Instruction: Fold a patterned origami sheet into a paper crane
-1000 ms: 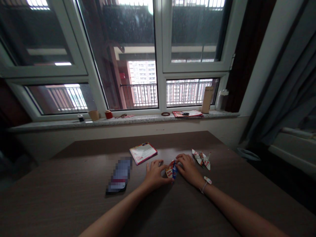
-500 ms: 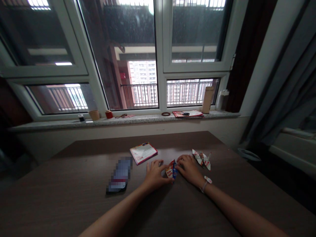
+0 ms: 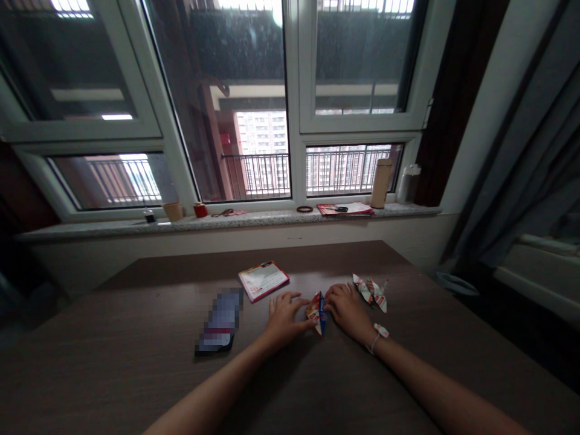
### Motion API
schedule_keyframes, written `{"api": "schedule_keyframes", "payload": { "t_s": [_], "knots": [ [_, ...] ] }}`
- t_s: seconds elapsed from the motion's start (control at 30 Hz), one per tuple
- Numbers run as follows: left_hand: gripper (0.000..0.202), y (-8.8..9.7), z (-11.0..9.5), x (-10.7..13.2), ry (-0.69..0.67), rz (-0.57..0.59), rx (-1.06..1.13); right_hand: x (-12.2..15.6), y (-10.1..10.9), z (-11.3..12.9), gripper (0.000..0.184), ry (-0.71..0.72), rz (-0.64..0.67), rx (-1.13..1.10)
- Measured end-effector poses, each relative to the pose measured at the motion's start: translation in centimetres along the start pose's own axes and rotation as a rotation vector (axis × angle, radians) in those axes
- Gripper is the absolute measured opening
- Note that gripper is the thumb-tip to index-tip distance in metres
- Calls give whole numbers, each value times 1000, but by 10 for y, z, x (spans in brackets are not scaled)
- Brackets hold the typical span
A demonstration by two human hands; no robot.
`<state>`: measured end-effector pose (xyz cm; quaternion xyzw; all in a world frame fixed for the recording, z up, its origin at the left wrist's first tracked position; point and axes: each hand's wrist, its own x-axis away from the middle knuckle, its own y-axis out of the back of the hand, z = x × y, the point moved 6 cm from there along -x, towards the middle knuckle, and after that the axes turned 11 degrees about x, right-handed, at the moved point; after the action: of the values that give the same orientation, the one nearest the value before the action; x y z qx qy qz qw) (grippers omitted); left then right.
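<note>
A small folded paper (image 3: 316,312), printed in red, white and blue, rests on the brown table between my two hands. My left hand (image 3: 285,320) has its thumb and index finger against the left side of the paper, with the other fingers bent and slightly apart. On the other side, my right hand (image 3: 348,309) pinches the blue edge, its fingers curled together; the fingertips are partly hidden. A bracelet with a white charm (image 3: 380,330) circles my right wrist. Just beyond that hand lies another folded paper piece (image 3: 371,292), white with red and green print.
A stack of printed sheets (image 3: 263,281) lies beyond my left hand, and a phone (image 3: 220,320) with a blurred screen is to its left. The granite sill (image 3: 267,216) bears a paper cup (image 3: 173,211), a red spool (image 3: 200,209), scissors, more sheets and a tan bottle (image 3: 381,183).
The folded paper has turned slightly and shifted a little to the right, and its lower tip now shows. My left thumb has drawn back a little; the right hand has hardly moved.
</note>
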<state>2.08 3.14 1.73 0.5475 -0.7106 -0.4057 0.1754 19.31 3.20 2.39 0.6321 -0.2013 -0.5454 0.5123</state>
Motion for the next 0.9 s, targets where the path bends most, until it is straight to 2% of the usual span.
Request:
{"api": "schedule_keyframes", "payload": {
  "t_s": [0.17,0.4,0.7,0.9],
  "knots": [
    [32,2,3,-3,4,-33,26,0,-2,-5,10,-11,-10,-8],
    [30,6,4,-3,2,-98,61,1,-2,-6,12,-17,-17,-7],
    [18,5,7,-4,-11,-120,78,1,5,1,8,10,-19,28],
    [16,6,7,-4,-1,-119,76,2,9,6,6,38,-7,19]
  ]
}}
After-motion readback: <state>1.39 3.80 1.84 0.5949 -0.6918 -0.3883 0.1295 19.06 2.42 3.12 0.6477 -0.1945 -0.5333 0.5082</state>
